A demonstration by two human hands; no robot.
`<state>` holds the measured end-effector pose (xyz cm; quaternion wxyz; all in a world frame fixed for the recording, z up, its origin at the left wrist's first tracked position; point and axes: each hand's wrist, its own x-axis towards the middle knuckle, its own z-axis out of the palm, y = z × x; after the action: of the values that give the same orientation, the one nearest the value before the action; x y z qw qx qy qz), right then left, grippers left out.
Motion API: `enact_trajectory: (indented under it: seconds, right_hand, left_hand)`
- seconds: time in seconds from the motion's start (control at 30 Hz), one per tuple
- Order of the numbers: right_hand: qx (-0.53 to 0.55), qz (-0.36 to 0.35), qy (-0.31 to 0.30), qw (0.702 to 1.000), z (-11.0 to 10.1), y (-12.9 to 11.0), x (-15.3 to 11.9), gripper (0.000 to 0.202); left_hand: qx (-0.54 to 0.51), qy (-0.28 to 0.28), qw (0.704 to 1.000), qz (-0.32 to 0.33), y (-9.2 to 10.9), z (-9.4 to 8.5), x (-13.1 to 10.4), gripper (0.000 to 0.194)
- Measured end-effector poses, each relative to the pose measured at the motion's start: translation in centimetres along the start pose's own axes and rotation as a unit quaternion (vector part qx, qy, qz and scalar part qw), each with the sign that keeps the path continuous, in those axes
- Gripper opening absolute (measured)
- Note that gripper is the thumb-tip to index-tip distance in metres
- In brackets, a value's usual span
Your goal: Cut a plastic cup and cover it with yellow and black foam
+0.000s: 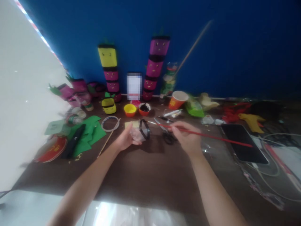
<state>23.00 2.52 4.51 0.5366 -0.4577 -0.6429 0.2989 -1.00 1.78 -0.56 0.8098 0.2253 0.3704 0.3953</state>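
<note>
My left hand point(127, 137) is wrapped round a small clear cup point(137, 134) with a black rim, tilted so that the rim faces right. A pale yellow piece point(132, 124) shows just behind the fingers. In my right hand point(187, 138) is a long thin red brush point(216, 137), pinched near its front part; its light tip points left toward the black rim, a small distance apart. Beyond the cup stand a small yellow cup point(130, 110) and an orange cup point(144, 109) with something black in it. Black scissors point(168, 138) lie beside my right hand.
Stacked purple point(154, 66) and yellow point(108, 56) face-decorated cups stand at the blue wall. Green sheets point(90, 135) and a hoop point(110, 124) lie left. On the right are a paper cup point(178, 99), a black tablet point(244, 144), cables and a yellow glue gun point(252, 121).
</note>
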Motion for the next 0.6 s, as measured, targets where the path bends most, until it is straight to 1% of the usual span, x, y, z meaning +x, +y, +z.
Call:
enact_trajectory:
  seconds: [0.1,0.23,0.37,0.53,0.6]
  right_hand:
    - [0.001,-0.012,0.01,1.0,-0.12,-0.03,-0.03,0.006]
    - [-0.014,-0.02,-0.007,1.0,-0.06,-0.07,-0.21,0.006]
    - [-0.02,-0.027,-0.001,0.999,-0.02,-0.06,-0.3,0.005]
    - [-0.019,-0.036,-0.006,0.999,0.04,-0.36,-0.38,0.006]
    - [-0.027,-0.035,-0.007,0.999,0.12,-0.54,-0.4,0.006]
  left_hand:
    - [-0.004,0.009,1.0,0.003,0.03,0.13,-0.02,0.059]
    - [-0.01,0.014,1.0,0.004,0.05,0.19,-0.01,0.057]
    - [-0.013,0.033,0.999,-0.002,0.04,0.2,-0.02,0.057]
    - [0.002,0.012,1.0,-0.002,0.09,0.28,-0.06,0.06]
    - [0.003,0.014,1.0,-0.005,0.14,0.33,-0.07,0.059]
